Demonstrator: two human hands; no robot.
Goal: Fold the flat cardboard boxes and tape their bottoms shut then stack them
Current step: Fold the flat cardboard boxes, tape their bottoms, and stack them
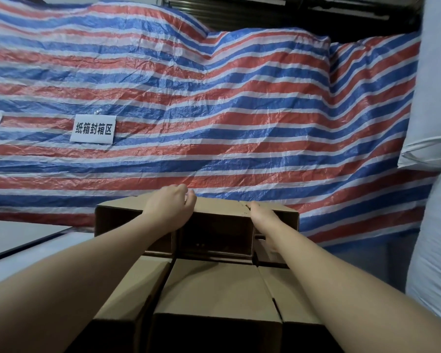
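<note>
A folded brown cardboard box (219, 212) lies on its side on top of a stack, its open end facing me. My left hand (172, 206) rests on its top panel with the fingers curled over the far edge. My right hand (261, 216) holds the top panel's near rim at the right, thumb on top and fingers hidden inside the box. Below it several more cardboard boxes (214, 286) form the stack, their tops level and side by side.
A red, white and blue striped tarp (214, 110) hangs close behind the stack, with a white paper sign (93, 129) on it. A white table edge (23, 250) is at the left. Large white sacks (433, 225) stand at the right.
</note>
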